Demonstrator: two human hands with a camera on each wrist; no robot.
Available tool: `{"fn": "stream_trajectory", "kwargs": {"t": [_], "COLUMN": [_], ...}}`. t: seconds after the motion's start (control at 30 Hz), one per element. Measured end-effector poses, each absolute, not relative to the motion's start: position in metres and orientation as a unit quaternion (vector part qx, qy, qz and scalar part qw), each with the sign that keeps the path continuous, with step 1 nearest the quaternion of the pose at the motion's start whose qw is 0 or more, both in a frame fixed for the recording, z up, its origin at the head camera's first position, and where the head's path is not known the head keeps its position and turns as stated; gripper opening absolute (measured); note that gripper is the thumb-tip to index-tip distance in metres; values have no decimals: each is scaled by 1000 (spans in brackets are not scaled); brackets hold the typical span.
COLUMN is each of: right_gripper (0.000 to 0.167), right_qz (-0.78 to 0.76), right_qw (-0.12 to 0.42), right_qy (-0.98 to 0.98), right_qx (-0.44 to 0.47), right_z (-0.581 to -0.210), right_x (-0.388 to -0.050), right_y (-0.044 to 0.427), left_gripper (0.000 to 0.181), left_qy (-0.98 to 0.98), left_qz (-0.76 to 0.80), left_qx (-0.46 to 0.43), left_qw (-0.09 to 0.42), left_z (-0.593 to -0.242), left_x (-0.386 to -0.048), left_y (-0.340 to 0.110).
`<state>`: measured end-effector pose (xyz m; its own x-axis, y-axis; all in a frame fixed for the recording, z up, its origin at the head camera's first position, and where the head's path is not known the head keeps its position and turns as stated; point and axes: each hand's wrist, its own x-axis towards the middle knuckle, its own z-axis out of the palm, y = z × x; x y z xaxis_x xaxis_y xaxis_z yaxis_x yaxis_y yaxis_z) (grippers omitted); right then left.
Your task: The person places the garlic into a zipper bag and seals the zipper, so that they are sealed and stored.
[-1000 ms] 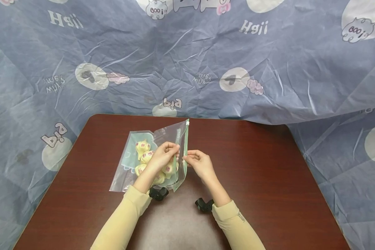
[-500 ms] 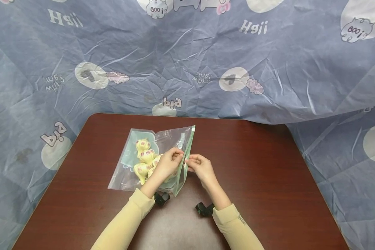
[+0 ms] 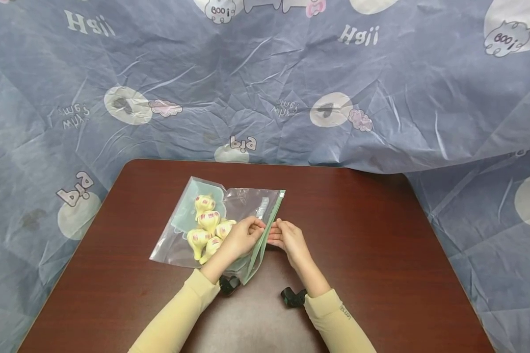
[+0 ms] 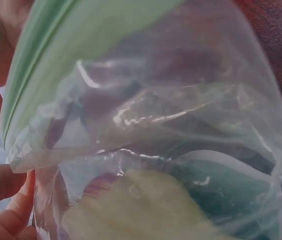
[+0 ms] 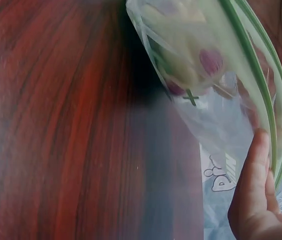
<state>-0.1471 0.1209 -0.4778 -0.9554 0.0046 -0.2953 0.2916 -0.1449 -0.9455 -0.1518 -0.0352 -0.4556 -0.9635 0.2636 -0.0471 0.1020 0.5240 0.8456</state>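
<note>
A clear zip bag [image 3: 243, 196] with a green zip edge lies toward the left of the table, its mouth facing right. Inside are several pale yellow bulb-shaped pieces [image 3: 209, 221] with pink marks and a light blue flat piece [image 3: 194, 193]. My left hand [image 3: 244, 238] pinches the bag's upper layer close to the zip; its forearm hides part of the contents. At the mouth, my right hand [image 3: 291, 240] has straight fingers touching the bag's outer side. In the right wrist view, the right fingers [image 5: 255, 170] rest against the plastic and the thumb stands apart.
The dark red-brown table [image 3: 380, 255] reaches out on both sides of the bag. Behind it hangs a crumpled grey-blue printed cloth [image 3: 256, 73]. A black wrist camera [image 3: 293, 297] sits under the right wrist, and another black camera [image 3: 228, 284] under the left.
The bag's zip edge has moved right and toward me, with the left hand following. The right hand has shifted slightly right and down; its pinch on the edge has loosened into straighter fingers.
</note>
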Motion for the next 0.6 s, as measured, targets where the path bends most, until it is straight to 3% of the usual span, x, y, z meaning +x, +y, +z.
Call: {"fn": "stream_trajectory", "kwargs": {"t": [0.2,0.6], "right_gripper": [37,23], "right_qz": [-725,-708], "right_qw": [81,64], "right_qy": [670,689], "right_qx": [138,139], "right_z": [-481,-487], "right_x": [-158,-168], "right_y": [126,128], "left_gripper": [9,12], "left_qy": [878,890], "left_qz": [451,426], "left_qx": [134,150], "left_qw": [90,66], "left_z": [-460,-446], "left_x": [-152,-160], "left_y": [-34,-39]}}
